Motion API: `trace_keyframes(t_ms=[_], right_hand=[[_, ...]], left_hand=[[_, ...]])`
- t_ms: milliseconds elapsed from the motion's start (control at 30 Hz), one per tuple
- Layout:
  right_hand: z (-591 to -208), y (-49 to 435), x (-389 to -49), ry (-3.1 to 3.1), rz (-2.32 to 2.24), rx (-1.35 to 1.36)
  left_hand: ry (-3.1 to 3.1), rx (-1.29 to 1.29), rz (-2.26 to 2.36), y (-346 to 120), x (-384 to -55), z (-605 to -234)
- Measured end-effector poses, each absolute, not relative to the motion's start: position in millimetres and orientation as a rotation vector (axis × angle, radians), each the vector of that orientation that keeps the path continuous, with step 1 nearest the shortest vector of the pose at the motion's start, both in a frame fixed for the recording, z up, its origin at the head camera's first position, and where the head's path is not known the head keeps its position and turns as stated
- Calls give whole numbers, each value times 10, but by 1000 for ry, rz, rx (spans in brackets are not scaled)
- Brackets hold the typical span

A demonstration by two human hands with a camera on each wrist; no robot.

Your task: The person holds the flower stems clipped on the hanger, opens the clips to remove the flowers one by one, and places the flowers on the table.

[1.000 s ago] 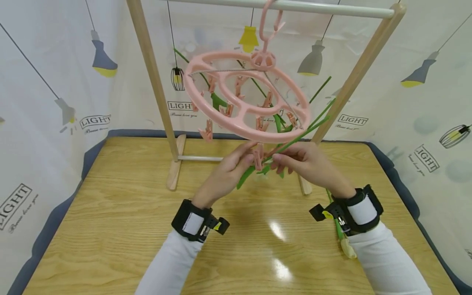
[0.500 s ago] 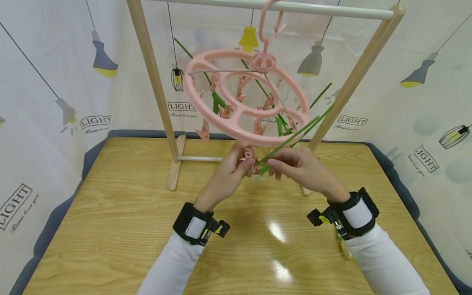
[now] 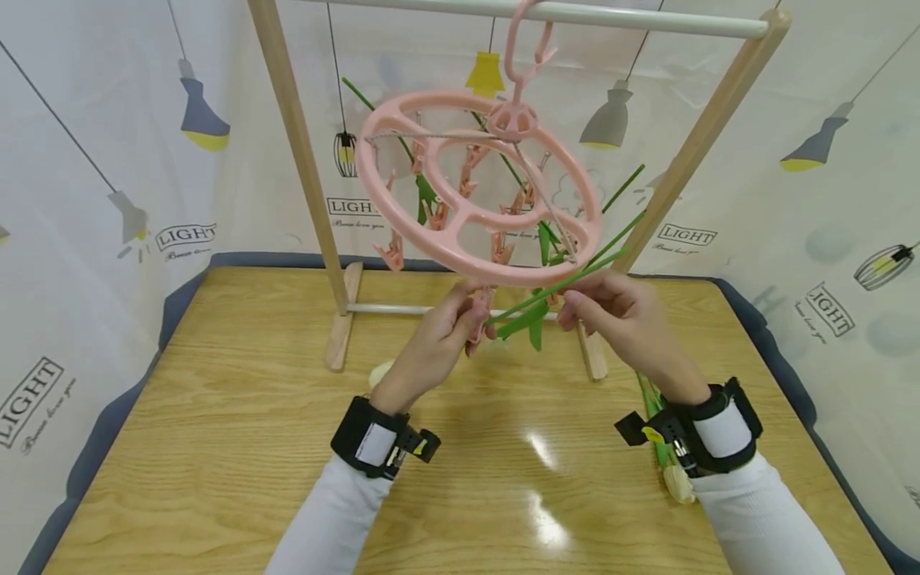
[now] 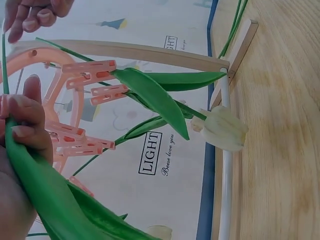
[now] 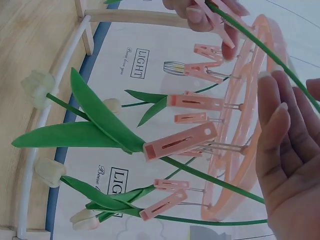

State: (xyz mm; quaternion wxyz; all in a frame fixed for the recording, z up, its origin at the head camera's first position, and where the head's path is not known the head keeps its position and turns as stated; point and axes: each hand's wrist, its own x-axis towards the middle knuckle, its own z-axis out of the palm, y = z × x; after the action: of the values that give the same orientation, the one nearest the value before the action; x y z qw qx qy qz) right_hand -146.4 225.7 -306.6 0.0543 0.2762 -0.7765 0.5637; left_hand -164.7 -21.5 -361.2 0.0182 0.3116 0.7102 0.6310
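Note:
In the head view my left hand (image 3: 438, 327) pinches a pink clothespin (image 3: 481, 307) at the front of a round pink clip hanger (image 3: 460, 239). A green tulip stem (image 3: 532, 302) runs from that clothespin up to the right. Broad leaves (image 4: 45, 185) stretch below the left hand in the left wrist view. My right hand (image 3: 625, 319) is beside the stem, fingers fairly straight in the right wrist view; whether they touch the stem is unclear. Several white tulips, such as one tulip (image 5: 37, 89), hang head-down from other clothespins (image 5: 180, 141).
The hanger hooks over the white top bar (image 3: 647, 20) of a wooden stand (image 3: 298, 144). Another white tulip (image 3: 677, 483) lies on the wooden table (image 3: 251, 447) beside the right forearm. A pale flower head (image 3: 379, 373) shows beside the left wrist. Printed cloth (image 3: 108, 319) stands behind.
My right hand has drawn away to the right from the clothespin. My left hand, with the clothespin, has shifted slightly left. A pale flower head has come into sight beside the left wrist.

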Motion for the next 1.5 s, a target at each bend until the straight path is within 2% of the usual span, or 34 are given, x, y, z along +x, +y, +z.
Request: trace_keyframes(t_ms=[200,500,900,1300,1500], right_hand=[[-3025,2215,-1412,-2308,1617,800],[-3029,2065,-1414,-2036,1932,657],[-3105,1779,-1375,-1726,2088,752],[-3189,1606,-1364,-1577,2124,853],[-3210,1580,-1374,-1617,2088,843]], left_hand=[[2200,947,1956,-216,-1643,-3593],[2228,930,1960,-159,-1620,-3563],[2323,878,1979,-124,-1609,-3522],[2163,800,2117,-158,-1581,-3434],[2001,665,2281,-159,-1570,-3425]])
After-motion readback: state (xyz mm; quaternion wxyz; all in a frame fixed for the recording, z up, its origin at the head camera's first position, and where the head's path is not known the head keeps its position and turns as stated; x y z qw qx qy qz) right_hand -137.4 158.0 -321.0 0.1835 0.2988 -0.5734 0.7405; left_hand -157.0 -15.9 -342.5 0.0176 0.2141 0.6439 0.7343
